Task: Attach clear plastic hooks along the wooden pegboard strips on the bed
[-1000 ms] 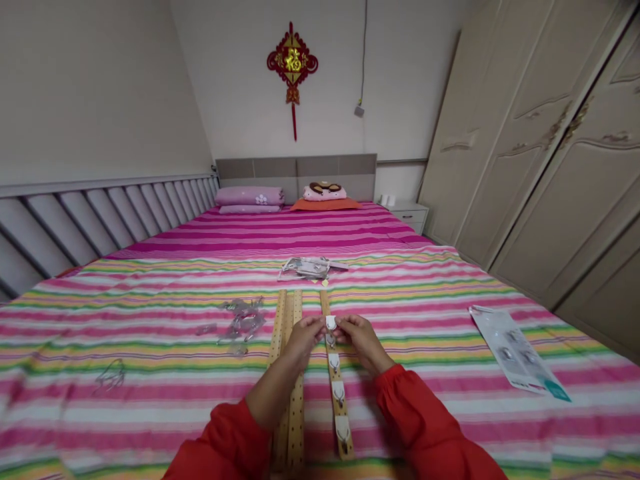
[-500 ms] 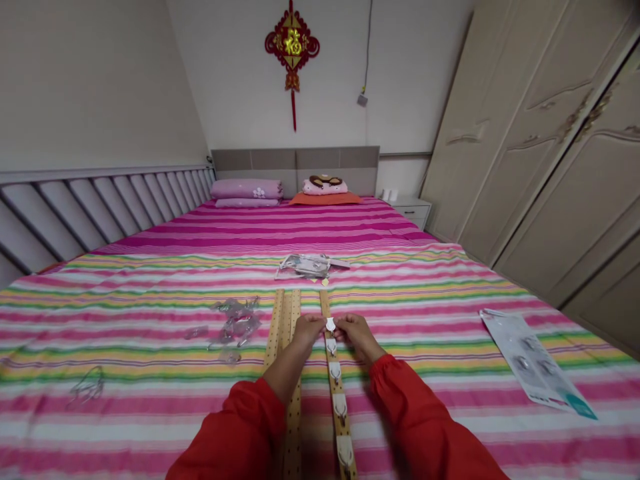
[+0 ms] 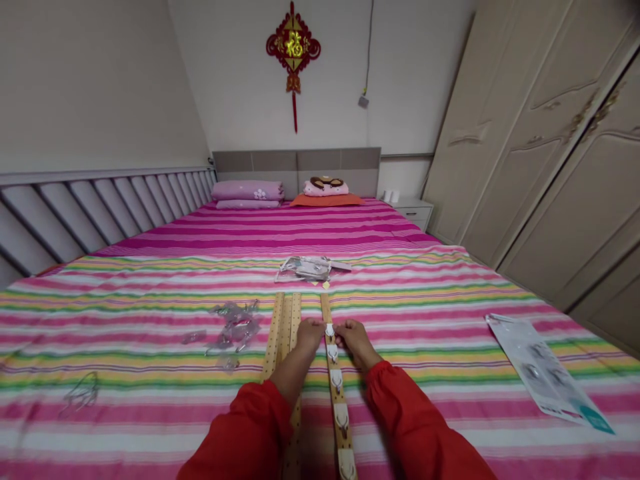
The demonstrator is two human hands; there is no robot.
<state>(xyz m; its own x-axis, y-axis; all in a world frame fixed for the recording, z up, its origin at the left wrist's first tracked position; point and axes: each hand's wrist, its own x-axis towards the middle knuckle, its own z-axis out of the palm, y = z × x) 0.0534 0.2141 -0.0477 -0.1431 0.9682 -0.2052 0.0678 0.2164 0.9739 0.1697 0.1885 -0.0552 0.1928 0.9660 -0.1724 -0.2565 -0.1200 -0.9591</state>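
A narrow wooden strip (image 3: 326, 308) with holes lies lengthwise on the bed, carrying a row of white adhesive hooks (image 3: 336, 380). At the far end of that row, my left hand (image 3: 311, 333) and my right hand (image 3: 353, 335) pinch the topmost white hook (image 3: 329, 330) from either side, against the strip. Fingers on both hands are closed at its edges. Left of the strip, partly under my left forearm, several more perforated wooden strips (image 3: 286, 320) lie side by side.
Small clear plastic bags (image 3: 237, 323) with metal bits lie to the left, with a thin wire-like loop (image 3: 83, 392) nearer me. Further back rests a clear package (image 3: 306, 268). A blister-card pack (image 3: 545, 373) lies to the right. Pillows (image 3: 247, 191) sit by the headboard.
The view has shifted slightly, so the strip and hooks sit a little lower. Both hands remain at the topmost hook, pressed close to the strip.
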